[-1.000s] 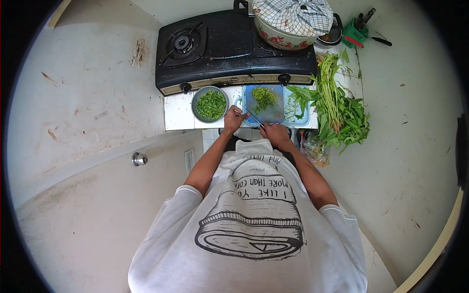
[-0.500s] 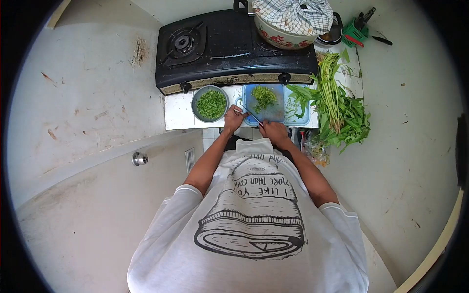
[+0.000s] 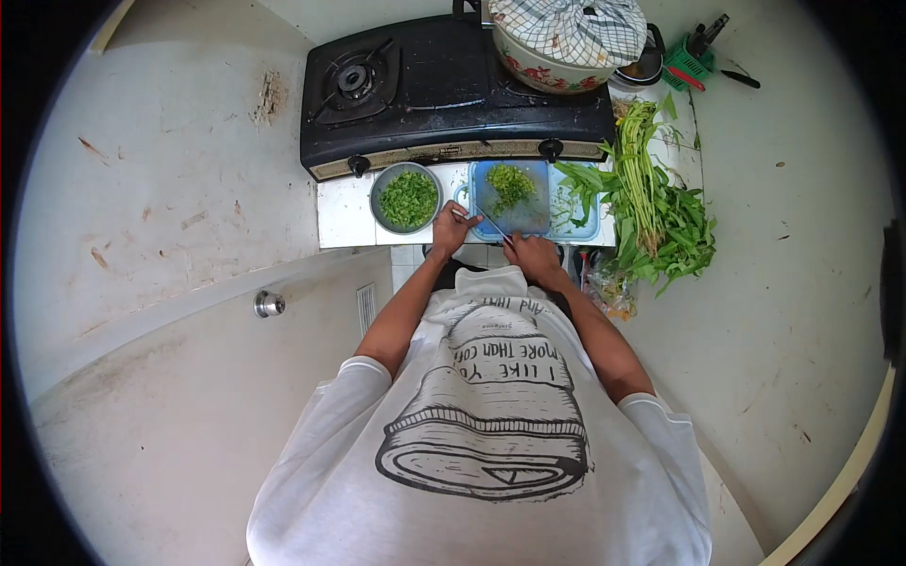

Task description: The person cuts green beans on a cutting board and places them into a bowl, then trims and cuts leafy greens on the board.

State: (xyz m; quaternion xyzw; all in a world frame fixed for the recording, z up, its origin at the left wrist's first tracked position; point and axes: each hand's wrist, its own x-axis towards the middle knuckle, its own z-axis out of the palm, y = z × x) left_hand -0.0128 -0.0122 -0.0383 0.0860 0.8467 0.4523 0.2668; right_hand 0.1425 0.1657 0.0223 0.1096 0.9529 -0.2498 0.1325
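My right hand (image 3: 534,257) is closed around the handle of a knife (image 3: 494,226), whose thin blade slants up and left over the near edge of the blue cutting board (image 3: 529,209). My left hand (image 3: 451,228) is beside the board's near left corner, its fingers drawn together close to the blade tip; what they hold, if anything, is too small to make out. Chopped greens (image 3: 510,186) lie heaped on the board's far half. The board sits on a light blue tray (image 3: 587,226) with leaf scraps at its right. Left of my left hand stands a grey bowl (image 3: 376,215) filled with chopped greens.
Behind the counter edge is a black gas stove (image 3: 439,90) carrying a large cloth-covered pot (image 3: 557,71). A bundle of long-stemmed leafy greens (image 3: 651,203) overhangs the right side. A green basket (image 3: 687,66) with utensils stands at the far right.
Almost nothing differs. The knife and both hands keep nearly the same place, with only a slight shift of the blade and the view.
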